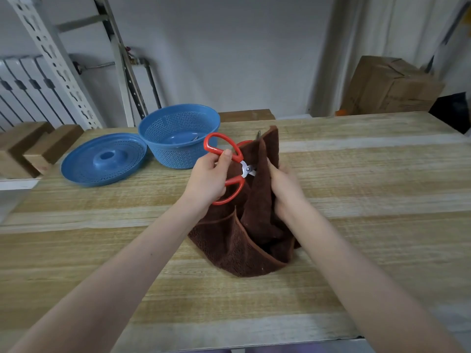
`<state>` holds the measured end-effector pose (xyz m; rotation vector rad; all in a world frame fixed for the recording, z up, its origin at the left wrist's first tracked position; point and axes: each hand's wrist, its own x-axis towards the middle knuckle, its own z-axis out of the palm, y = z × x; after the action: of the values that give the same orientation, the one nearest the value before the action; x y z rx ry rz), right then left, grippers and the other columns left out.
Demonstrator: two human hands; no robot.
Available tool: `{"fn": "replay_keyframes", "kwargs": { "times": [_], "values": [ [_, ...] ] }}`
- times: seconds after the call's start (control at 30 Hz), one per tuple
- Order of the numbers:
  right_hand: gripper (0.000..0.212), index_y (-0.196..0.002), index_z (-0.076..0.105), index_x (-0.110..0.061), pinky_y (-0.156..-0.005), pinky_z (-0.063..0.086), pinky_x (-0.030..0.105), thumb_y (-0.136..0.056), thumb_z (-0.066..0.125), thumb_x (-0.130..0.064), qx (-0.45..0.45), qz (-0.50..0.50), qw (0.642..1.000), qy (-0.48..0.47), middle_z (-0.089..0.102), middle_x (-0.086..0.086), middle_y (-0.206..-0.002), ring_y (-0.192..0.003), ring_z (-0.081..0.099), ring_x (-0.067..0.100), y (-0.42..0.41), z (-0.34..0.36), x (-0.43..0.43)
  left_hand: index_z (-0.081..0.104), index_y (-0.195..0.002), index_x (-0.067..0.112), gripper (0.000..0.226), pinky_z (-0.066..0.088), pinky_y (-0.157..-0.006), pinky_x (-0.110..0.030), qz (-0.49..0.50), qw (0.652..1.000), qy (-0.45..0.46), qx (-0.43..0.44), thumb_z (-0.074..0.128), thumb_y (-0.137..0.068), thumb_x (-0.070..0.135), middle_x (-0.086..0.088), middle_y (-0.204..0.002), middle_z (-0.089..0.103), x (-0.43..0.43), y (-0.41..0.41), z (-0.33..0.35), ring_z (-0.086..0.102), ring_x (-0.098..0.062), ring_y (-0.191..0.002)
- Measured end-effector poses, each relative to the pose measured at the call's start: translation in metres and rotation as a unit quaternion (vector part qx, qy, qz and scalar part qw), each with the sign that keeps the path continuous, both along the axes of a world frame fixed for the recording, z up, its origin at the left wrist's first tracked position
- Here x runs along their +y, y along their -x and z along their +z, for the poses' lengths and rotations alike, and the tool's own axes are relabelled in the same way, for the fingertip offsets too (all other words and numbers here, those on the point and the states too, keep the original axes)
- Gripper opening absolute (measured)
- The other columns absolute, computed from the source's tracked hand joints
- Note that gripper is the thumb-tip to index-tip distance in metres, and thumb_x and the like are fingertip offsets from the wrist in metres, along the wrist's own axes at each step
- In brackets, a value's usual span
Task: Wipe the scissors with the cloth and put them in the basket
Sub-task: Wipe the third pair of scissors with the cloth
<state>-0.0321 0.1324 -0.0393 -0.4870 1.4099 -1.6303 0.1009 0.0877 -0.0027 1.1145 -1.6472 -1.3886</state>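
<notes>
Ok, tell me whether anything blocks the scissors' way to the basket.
Nothing visible does. The basket stands open just behind the scissors, its lid lying off to its left. Only the cloth, gripped by the right hand, covers the blades.

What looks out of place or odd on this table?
Nothing looks spilled or damaged. The blue lid lies off the basket, on the table beside it; the blades of the scissors are mostly inside the cloth.

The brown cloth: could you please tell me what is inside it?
The blades of the scissors go into the cloth; only the pivot and a tip above its top edge show. The rest is covered.
</notes>
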Motion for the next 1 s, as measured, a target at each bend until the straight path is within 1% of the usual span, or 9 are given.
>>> {"fn": "replay_keyframes", "kwargs": {
  "times": [0.07,0.2,0.37,0.5,0.6,0.8,0.87,0.93,1.0],
  "values": [
    [0.022,-0.09,0.072,-0.013,-0.075,0.059,0.038,-0.094,0.063,-0.033,0.004,0.0,1.0,0.008,0.076,0.008,-0.084,-0.08,0.073,0.026,0.001,0.001,0.001,0.056,-0.084,0.011,0.031,0.018,-0.033,-0.017,0.002,1.0,-0.013,0.011,0.041,-0.103,0.03,0.01,-0.044,0.028,0.0,-0.001,-0.001,0.023,-0.003,-0.03],
    [0.033,-0.098,0.072,-0.006,-0.073,0.059,0.038,-0.094,0.062,-0.037,-0.024,-0.03,0.999,-0.022,0.075,0.013,-0.089,-0.079,0.073,0.027,0.005,0.003,-0.006,0.055,-0.099,0.007,0.027,0.018,-0.034,-0.016,-0.005,0.999,-0.033,0.017,0.041,-0.103,0.03,0.013,-0.041,0.029,0.0,0.004,0.001,0.023,-0.003,-0.031],
    [0.043,-0.104,0.071,-0.007,-0.083,0.058,0.042,-0.097,0.051,-0.044,-0.051,-0.046,0.996,-0.049,0.074,0.013,-0.095,-0.086,0.072,0.029,0.005,0.004,-0.018,0.059,-0.1,0.003,0.031,0.02,-0.038,-0.018,0.01,1.0,0.014,-0.005,0.042,-0.103,0.029,0.013,-0.036,0.029,-0.001,0.008,0.001,0.024,-0.003,-0.029],
    [0.031,-0.105,0.069,-0.009,-0.06,0.057,0.03,-0.095,0.059,-0.036,-0.025,-0.03,0.999,-0.002,0.074,0.007,-0.08,-0.069,0.072,0.022,0.003,0.006,-0.012,0.059,-0.095,0.005,0.032,0.021,-0.036,-0.018,0.018,1.0,0.015,0.008,0.042,-0.103,0.03,0.014,-0.037,0.03,-0.003,0.004,0.002,0.025,-0.003,-0.03],
    [0.032,-0.104,0.068,-0.009,-0.055,0.055,0.027,-0.094,0.061,-0.038,-0.038,-0.048,0.998,-0.015,0.074,0.009,-0.085,-0.072,0.072,0.023,0.005,0.006,-0.013,0.059,-0.092,0.008,0.03,0.02,-0.036,-0.018,0.009,1.0,0.016,0.01,0.042,-0.103,0.03,0.014,-0.037,0.03,-0.002,0.005,0.002,0.024,-0.002,-0.03],
    [0.049,-0.119,0.066,-0.009,-0.079,0.057,0.038,-0.093,0.054,-0.049,-0.122,-0.066,0.99,-0.027,0.072,0.014,-0.109,-0.093,0.072,0.029,0.017,-0.005,-0.027,0.063,-0.095,0.012,0.03,0.021,-0.035,-0.018,0.027,0.999,0.012,0.016,0.041,-0.103,0.031,0.011,-0.043,0.029,-0.006,-0.002,0.002,0.025,-0.003,-0.032],
    [0.044,-0.111,0.069,-0.01,-0.083,0.057,0.04,-0.095,0.053,-0.047,-0.108,-0.046,0.993,-0.019,0.073,0.014,-0.105,-0.09,0.072,0.028,0.017,-0.007,-0.02,0.062,-0.091,0.014,0.029,0.02,-0.036,-0.018,0.036,0.999,0.004,0.034,0.041,-0.103,0.032,0.005,-0.052,0.027,-0.008,-0.006,0.004,0.025,-0.005,-0.034],
    [0.037,-0.104,0.071,-0.011,-0.087,0.057,0.04,-0.098,0.051,-0.041,-0.079,0.014,0.997,0.009,0.075,0.011,-0.097,-0.087,0.072,0.025,0.01,-0.008,-0.01,0.059,-0.085,0.018,0.03,0.02,-0.038,-0.02,0.038,0.998,0.006,0.044,0.04,-0.103,0.032,0.002,-0.055,0.028,-0.008,-0.007,0.006,0.025,-0.007,-0.037],
    [0.028,-0.098,0.071,-0.013,-0.081,0.058,0.035,-0.099,0.052,-0.033,-0.024,0.06,0.997,0.043,0.075,0.006,-0.087,-0.082,0.072,0.02,0.003,-0.006,-0.001,0.055,-0.084,0.016,0.031,0.021,-0.037,-0.019,0.037,0.997,0.006,0.061,0.039,-0.104,0.033,0.007,-0.049,0.03,-0.006,-0.005,0.007,0.025,-0.005,-0.036]
  ]
}}
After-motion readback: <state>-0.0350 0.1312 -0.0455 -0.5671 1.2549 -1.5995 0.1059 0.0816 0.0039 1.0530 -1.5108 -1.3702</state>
